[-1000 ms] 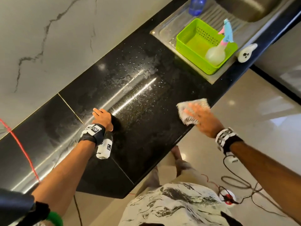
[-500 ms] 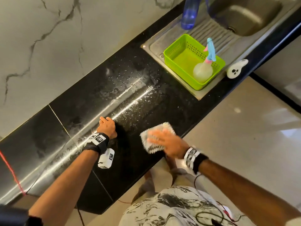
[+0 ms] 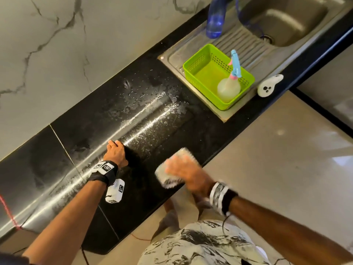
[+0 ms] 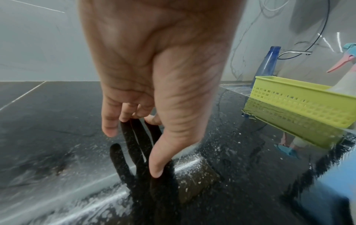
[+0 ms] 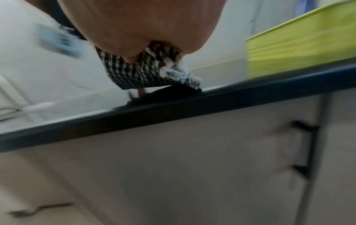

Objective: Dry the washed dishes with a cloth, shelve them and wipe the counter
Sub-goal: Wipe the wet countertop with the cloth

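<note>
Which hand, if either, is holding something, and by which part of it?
The right hand presses flat on top of the cloth; the left hand holds nothing, resting on the counter.

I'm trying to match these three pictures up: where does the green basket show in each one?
Head view: the green basket sits upper right, on the steel draining board beside the sink.
Left wrist view: the basket is at the right edge, beyond the left hand.
Right wrist view: its blurred wall fills the upper right corner.
Shared landmark: the black counter.
</note>
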